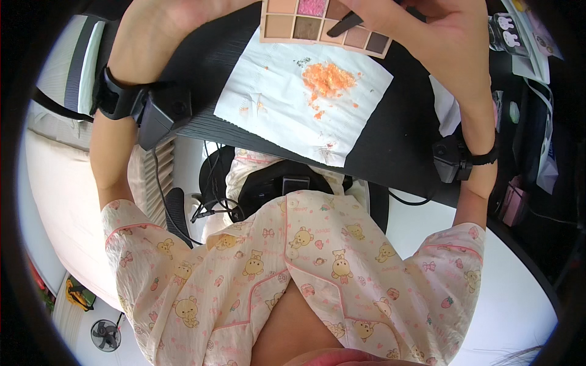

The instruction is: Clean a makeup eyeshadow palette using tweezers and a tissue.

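Observation:
An eyeshadow palette [278, 26] reaches in from the top edge, its far part cut off. Its pans are beige, brown, taupe and glittery pink. My right hand [423, 27] grips a slim black tool [347, 24], whose flat tip lies over a pan in the palette's near row. My left hand [201, 10] shows only near the wrist; its fingers are beyond the top edge, so its hold cannot be seen. Below the palette, a white tissue [274, 105] lies on the black table [393, 132]. Crumbled orange shimmery powder [328, 80] is heaped on it, with small dark and reddish specks around.
Wrist-worn black devices [167, 114] sit on both forearms, and a cable hangs from the left one. The table's front edge runs above my lap. At the right stand a jar with rabbit pictures [507, 32], another white tissue [444, 107] and a pink box [512, 203].

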The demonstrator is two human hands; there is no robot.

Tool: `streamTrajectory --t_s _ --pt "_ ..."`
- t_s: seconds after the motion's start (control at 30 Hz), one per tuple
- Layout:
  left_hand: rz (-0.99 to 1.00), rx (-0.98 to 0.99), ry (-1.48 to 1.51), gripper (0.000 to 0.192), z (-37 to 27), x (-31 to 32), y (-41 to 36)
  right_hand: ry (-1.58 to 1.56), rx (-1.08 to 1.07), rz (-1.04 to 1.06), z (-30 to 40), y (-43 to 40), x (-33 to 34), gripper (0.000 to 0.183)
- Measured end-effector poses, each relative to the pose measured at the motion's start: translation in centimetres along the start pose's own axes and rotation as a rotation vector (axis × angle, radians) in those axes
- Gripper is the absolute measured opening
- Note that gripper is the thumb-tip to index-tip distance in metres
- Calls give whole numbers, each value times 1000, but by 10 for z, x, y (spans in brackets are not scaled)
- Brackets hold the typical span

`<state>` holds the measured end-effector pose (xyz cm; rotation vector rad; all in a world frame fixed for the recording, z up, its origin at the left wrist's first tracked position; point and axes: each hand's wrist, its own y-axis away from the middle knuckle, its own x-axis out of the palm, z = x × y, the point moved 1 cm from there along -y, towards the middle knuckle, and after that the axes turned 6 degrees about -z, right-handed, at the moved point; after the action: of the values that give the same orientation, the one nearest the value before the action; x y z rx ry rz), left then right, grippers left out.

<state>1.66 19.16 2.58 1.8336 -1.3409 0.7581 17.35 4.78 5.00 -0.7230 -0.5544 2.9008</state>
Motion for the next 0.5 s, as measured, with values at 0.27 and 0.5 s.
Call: streamTrajectory --t_s 0.27,0.5 --pt "28 5 -14 44 1 1 -1 -123 -112 -54 -16 1 0 10" --pt "27 -26 20 44 2 0 0 177 -18 8 6 3 4 10"
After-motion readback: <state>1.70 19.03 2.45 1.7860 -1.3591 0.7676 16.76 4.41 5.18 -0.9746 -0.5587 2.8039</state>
